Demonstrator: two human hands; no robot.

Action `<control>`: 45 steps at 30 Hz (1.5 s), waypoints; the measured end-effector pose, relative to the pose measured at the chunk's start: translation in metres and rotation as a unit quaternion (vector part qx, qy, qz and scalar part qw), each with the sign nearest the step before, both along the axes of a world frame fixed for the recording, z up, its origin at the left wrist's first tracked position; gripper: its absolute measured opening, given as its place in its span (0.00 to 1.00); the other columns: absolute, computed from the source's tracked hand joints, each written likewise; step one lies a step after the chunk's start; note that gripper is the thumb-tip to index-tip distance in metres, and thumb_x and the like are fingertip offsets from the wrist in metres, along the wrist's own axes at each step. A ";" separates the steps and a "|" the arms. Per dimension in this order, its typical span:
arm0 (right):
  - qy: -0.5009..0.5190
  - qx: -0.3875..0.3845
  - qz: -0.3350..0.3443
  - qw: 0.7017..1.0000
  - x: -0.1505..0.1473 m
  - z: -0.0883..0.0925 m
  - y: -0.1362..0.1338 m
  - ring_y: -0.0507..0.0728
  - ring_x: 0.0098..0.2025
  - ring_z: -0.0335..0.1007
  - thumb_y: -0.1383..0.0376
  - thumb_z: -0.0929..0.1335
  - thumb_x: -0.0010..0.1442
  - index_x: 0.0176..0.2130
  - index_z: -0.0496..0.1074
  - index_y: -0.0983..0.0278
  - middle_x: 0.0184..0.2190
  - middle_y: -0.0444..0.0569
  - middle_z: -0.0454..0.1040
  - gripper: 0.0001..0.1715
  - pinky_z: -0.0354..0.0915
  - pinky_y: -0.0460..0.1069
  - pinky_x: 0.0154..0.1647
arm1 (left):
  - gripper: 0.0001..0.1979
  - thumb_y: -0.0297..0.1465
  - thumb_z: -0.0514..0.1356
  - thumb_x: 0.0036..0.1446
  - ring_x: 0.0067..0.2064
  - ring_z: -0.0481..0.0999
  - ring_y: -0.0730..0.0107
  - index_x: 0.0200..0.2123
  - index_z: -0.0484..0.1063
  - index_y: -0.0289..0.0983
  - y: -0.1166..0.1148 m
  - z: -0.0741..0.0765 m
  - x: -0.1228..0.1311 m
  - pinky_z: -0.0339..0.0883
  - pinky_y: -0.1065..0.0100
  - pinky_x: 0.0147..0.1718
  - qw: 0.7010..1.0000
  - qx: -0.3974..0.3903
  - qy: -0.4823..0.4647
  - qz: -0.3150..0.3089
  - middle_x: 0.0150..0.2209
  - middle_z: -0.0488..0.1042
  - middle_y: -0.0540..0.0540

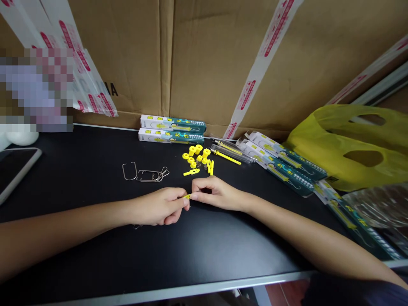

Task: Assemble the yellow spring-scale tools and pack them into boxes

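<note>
My left hand (168,206) is closed, pinching a small yellow plastic piece (187,196) between thumb and forefinger. My right hand (216,193) meets it from the other side, thumb and forefinger pinched at the tip of that piece; a bit of thin metal shows there, too small to name. Just beyond the hands lie several yellow plastic caps (191,151), a yellow pointed piece (191,172) and small metal springs (199,158). Bent wire hooks (149,175) lie beyond my left hand, with one more wire piece partly hidden under that wrist.
Two printed boxes (172,136) lie against the cardboard wall (204,63). Clear tubes with yellow rods (227,157) and more boxes (277,168) are at the right, beside a yellow plastic bag (344,144). A phone (15,170) lies at the left. The black table (204,255) ends in a pale front edge.
</note>
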State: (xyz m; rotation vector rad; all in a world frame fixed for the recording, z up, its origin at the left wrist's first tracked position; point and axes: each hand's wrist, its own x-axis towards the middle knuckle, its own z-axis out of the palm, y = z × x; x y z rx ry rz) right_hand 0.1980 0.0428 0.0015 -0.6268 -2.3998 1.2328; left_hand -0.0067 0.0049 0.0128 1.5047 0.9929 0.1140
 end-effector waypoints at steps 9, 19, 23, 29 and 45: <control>0.042 0.011 -0.085 0.995 -0.003 -0.010 -0.004 0.48 0.24 0.53 0.53 0.65 0.63 0.23 0.62 0.65 0.20 0.39 0.58 0.23 0.54 0.44 0.26 | 0.16 0.45 0.46 0.64 0.14 0.52 0.81 0.37 0.61 0.39 0.001 -0.003 -0.001 0.48 0.80 0.10 1.000 0.001 -0.015 0.003 0.16 0.60 0.59; 0.078 0.041 -0.165 0.982 -0.010 -0.014 -0.012 0.48 0.23 0.55 0.55 0.65 0.63 0.24 0.64 0.65 0.20 0.41 0.64 0.21 0.54 0.44 0.25 | 0.10 0.38 0.45 0.64 0.12 0.47 0.83 0.37 0.58 0.39 -0.004 -0.003 0.004 0.46 0.81 0.07 0.998 -0.027 -0.047 0.043 0.16 0.57 0.61; 0.084 0.045 -0.162 0.982 -0.012 -0.015 -0.014 0.48 0.23 0.57 0.58 0.66 0.63 0.24 0.65 0.65 0.20 0.41 0.68 0.19 0.55 0.44 0.26 | 0.09 0.36 0.45 0.65 0.12 0.47 0.83 0.37 0.58 0.39 -0.005 -0.004 0.006 0.44 0.82 0.07 0.994 -0.066 -0.068 0.054 0.17 0.56 0.61; 0.083 0.053 -0.158 0.982 -0.015 -0.013 -0.019 0.48 0.24 0.61 0.59 0.66 0.63 0.25 0.66 0.64 0.20 0.42 0.71 0.18 0.57 0.44 0.27 | 0.08 0.34 0.44 0.65 0.12 0.47 0.84 0.36 0.58 0.39 -0.008 -0.003 0.007 0.44 0.82 0.08 0.993 -0.077 -0.055 0.071 0.18 0.56 0.60; 0.086 0.039 -0.192 0.977 -0.017 -0.016 -0.019 0.48 0.24 0.61 0.61 0.65 0.64 0.24 0.64 0.65 0.21 0.42 0.69 0.18 0.57 0.43 0.26 | 0.09 0.39 0.44 0.66 0.15 0.50 0.84 0.37 0.54 0.40 -0.011 0.001 0.004 0.47 0.82 0.10 0.998 -0.006 -0.040 0.048 0.21 0.58 0.60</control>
